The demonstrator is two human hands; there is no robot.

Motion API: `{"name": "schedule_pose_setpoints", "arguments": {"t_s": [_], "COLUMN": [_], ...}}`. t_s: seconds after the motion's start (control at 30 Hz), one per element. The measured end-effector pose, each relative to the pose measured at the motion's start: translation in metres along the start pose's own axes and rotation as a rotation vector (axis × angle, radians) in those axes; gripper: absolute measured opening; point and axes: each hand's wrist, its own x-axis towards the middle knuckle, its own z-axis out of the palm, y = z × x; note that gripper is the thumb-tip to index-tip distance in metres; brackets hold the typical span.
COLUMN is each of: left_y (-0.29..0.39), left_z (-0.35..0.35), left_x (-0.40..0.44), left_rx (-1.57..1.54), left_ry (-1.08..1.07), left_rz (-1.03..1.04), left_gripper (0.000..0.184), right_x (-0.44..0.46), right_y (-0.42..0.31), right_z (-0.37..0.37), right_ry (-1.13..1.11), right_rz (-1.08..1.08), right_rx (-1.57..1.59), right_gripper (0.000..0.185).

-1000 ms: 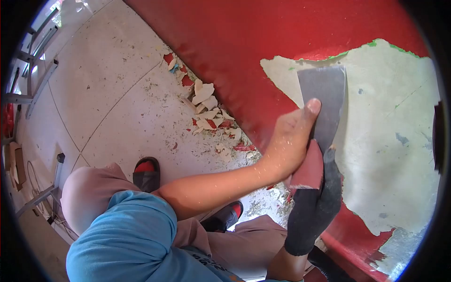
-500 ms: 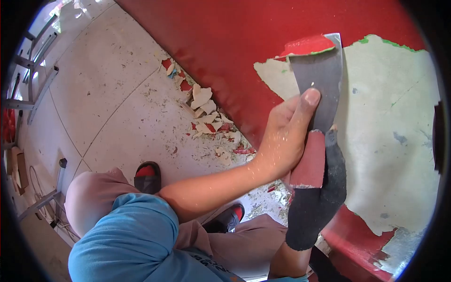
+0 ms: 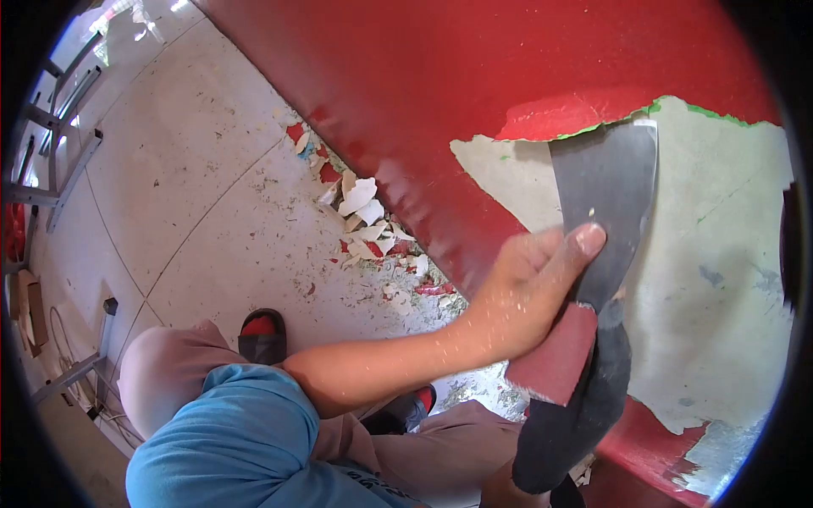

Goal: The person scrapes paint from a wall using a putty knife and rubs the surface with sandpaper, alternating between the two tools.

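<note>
A broad grey putty knife (image 3: 603,190) lies against the red-painted wall, its front edge at the torn edge of a raised red paint flap (image 3: 566,117). My bare left hand (image 3: 533,292) pinches the blade, thumb flat on top and fingers behind it. My right hand (image 3: 584,406), in a dark glove, is wrapped round the handle end, most of which is hidden. A reddish-brown flat piece (image 3: 555,357) with a rough edge sits between my hands; its kind is unclear. Below the flap, bare pale wall (image 3: 711,237) shows, edged with ragged paint.
White and red paint chips (image 3: 364,212) lie heaped along the wall's foot. Dust is scattered on the tiled floor (image 3: 203,186). Metal frames (image 3: 76,161) stand at the far left, with a cable and a brown box (image 3: 32,309) near them.
Both hands and the putty knife have come down and slightly right, drawing the blade back towards the flap's edge. The view has shifted slightly too.
</note>
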Motion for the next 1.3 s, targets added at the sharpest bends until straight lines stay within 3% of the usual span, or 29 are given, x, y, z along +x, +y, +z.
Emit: {"name": "schedule_pose_setpoints", "arguments": {"t_s": [0.1, 0.17, 0.3, 0.33, 0.5, 0.53, 0.57, 0.6, 0.73, 0.83, 0.87, 1.03, 1.1, 1.17, 1.3], "left_y": [0.006, 0.003, 0.012, 0.017, 0.018, 0.018, 0.008, 0.013, 0.041, 0.031, 0.025, 0.036, 0.031, 0.031, 0.033], "left_z": [-0.004, 0.008, 0.004, 0.004, 0.020, 0.019, 0.023, 0.020, 0.018, 0.023, 0.021, 0.013, 0.021, 0.022, 0.019], "left_x": [0.005, 0.000, 0.003, 0.009, -0.005, -0.008, -0.008, -0.003, 0.006, -0.008, -0.008, 0.005, -0.005, -0.002, 0.000], "left_rx": [0.054, -0.172, 0.063, -0.040, -0.201, -0.120, -0.054, -0.032, -0.009, -0.054, -0.023, 0.012, -0.154, -0.059, -0.057], "left_ry": [-0.059, -0.013, -0.149, -0.146, -0.055, -0.105, -0.083, -0.142, -0.142, -0.136, -0.172, -0.278, -0.258, -0.234, -0.286], "left_rz": [-0.088, -0.048, -0.107, -0.125, -0.102, -0.145, -0.060, -0.085, -0.177, -0.165, -0.115, -0.219, -0.183, -0.115, -0.215], "left_gripper": [0.044, 0.038, 0.034, 0.035, 0.034, 0.033, 0.032, 0.032, 0.033, 0.034, 0.036, 0.035, 0.035, 0.035, 0.035], "right_x": [0.003, 0.006, 0.011, 0.009, 0.005, 0.008, 0.012, 0.014, 0.009, 0.002, 0.005, 0.009, 0.011, 0.011, 0.015], "right_y": [-0.017, -0.021, -0.020, -0.017, 0.001, 0.002, 0.002, -0.028, -0.028, -0.030, -0.020, -0.020, -0.021, -0.023, -0.026], "right_z": [0.002, -0.004, -0.007, -0.010, -0.014, -0.013, -0.011, -0.017, -0.009, -0.016, -0.012, -0.013, -0.015, -0.016, -0.019], "right_ry": [0.022, 0.046, 0.085, 0.087, 0.036, 0.030, 0.023, 0.087, 0.117, 0.104, -0.087, -0.080, -0.061, -0.032, -0.026], "right_rz": [0.120, 0.126, 0.146, 0.154, 0.090, 0.066, 0.041, 0.230, 0.264, 0.052, 0.181, 0.147, 0.120, 0.064, 0.042], "right_rx": [-0.047, -0.003, 0.080, 0.070, -0.353, -0.435, -0.518, 0.261, 0.240, -0.181, -0.652, -0.545, -0.476, -0.394, -0.264], "right_gripper": [0.035, 0.034, 0.034, 0.034, 0.035, 0.035, 0.035, 0.033, 0.031, 0.032, 0.036, 0.036, 0.037, 0.037, 0.038]}}
